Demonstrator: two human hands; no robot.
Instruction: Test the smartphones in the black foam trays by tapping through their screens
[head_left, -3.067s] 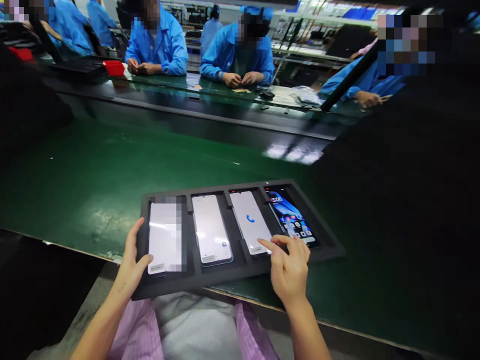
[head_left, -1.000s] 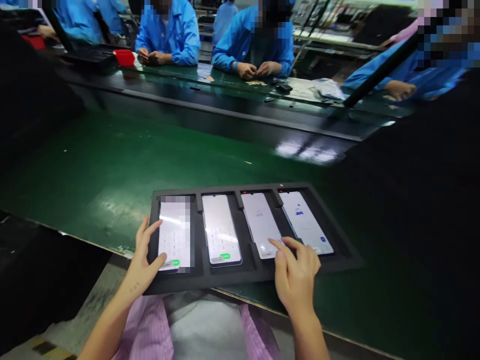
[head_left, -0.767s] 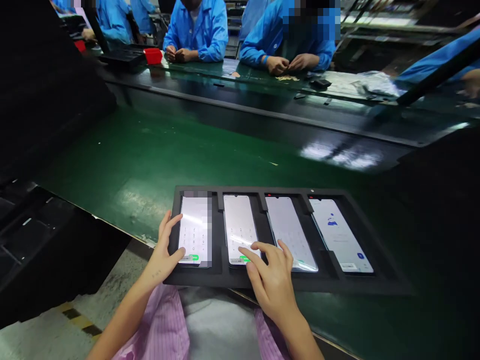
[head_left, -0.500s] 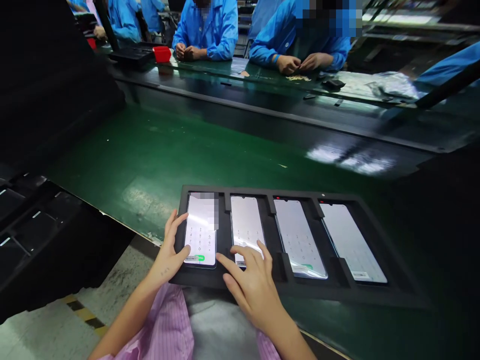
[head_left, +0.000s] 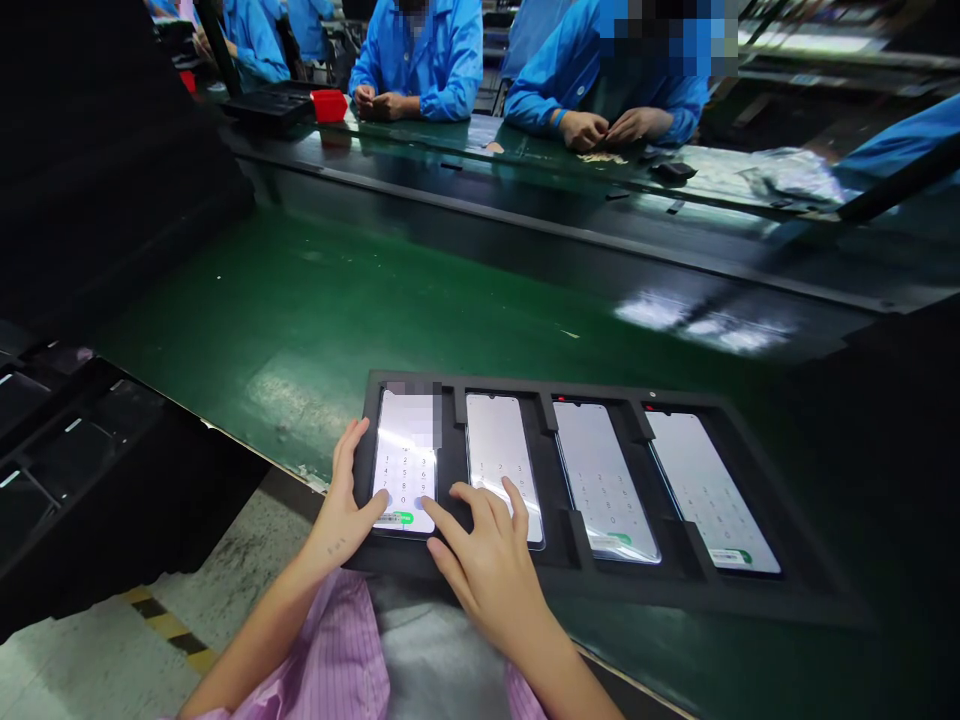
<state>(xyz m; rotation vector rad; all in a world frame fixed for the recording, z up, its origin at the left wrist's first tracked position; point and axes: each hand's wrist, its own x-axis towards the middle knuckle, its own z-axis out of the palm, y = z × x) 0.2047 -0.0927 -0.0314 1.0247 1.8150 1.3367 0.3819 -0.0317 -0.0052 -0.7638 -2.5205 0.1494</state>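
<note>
A black foam tray (head_left: 559, 578) holds a row of smartphones in separate slots, all with lit white screens showing a dial pad. My left hand (head_left: 346, 510) is at the tray's left end, its thumb on the lower left of the leftmost smartphone (head_left: 405, 475) and its fingers stretched up along the tray's edge. My right hand (head_left: 491, 550) has its fingers spread, the index fingertip at the lower right of that same dial pad. Its other fingers hover over the second smartphone (head_left: 495, 425), partly covering it. The third smartphone (head_left: 600, 440) and rightmost smartphone (head_left: 701, 460) lie untouched.
The tray lies on a green table (head_left: 315, 270). Beyond a raised ledge, co-workers in blue jackets (head_left: 450, 60) sit at another bench with a red bin (head_left: 328, 106) and a black tray (head_left: 274, 108). Dark panels flank both sides; more black trays (head_left: 45, 460) are at left.
My right hand has shifted left, bringing its index finger onto the leftmost phone's screen. My left fingers have moved off that phone's edge. The rightmost phone's dial pad now shows more clearly.
</note>
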